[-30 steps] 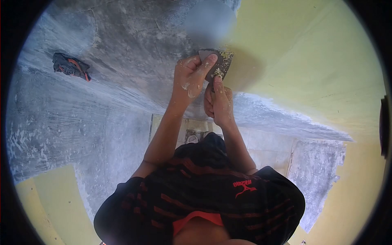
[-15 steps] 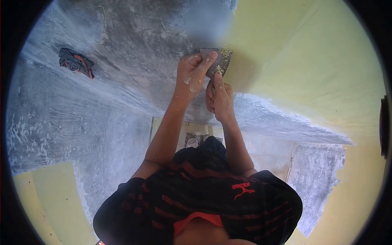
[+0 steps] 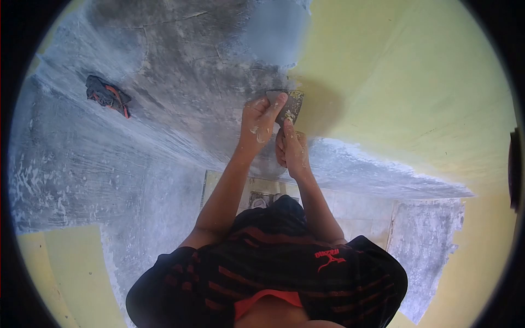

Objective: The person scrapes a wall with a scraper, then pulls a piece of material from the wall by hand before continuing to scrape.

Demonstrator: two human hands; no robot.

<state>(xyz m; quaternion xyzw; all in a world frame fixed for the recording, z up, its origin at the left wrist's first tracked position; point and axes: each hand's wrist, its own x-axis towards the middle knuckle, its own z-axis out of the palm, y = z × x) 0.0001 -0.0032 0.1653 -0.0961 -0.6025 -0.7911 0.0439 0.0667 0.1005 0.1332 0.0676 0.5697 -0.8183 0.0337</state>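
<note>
Both my hands are on a scraper with a wide flat metal blade (image 3: pixel 295 102), its face speckled with pale yellow paint flakes. My left hand (image 3: pixel 258 121) is closed on the blade's left side, thumb pressed flat on the metal and fingers curled at its edge. Below it, my right hand (image 3: pixel 293 148) wraps the handle, thumb pointing up toward the blade; the handle is mostly hidden. Yellowish smears mark both hands. The blade overlaps the border between bare grey wall (image 3: pixel 219 71) and yellow-green paint (image 3: pixel 383 82).
A crumpled dark cloth bundle with orange-red trim (image 3: pixel 108 97) lies to the left on a grey surface. Below the hands runs a whitish, scraped ledge-like strip (image 3: pixel 361 167). Another yellow painted area (image 3: pixel 76 268) is at lower left. A dark object (image 3: pixel 514 169) stands at the right edge.
Both hands and the scraper have moved down in the view, closer to my body, along the paint border. The grip is unchanged, and the view has shifted slightly.
</note>
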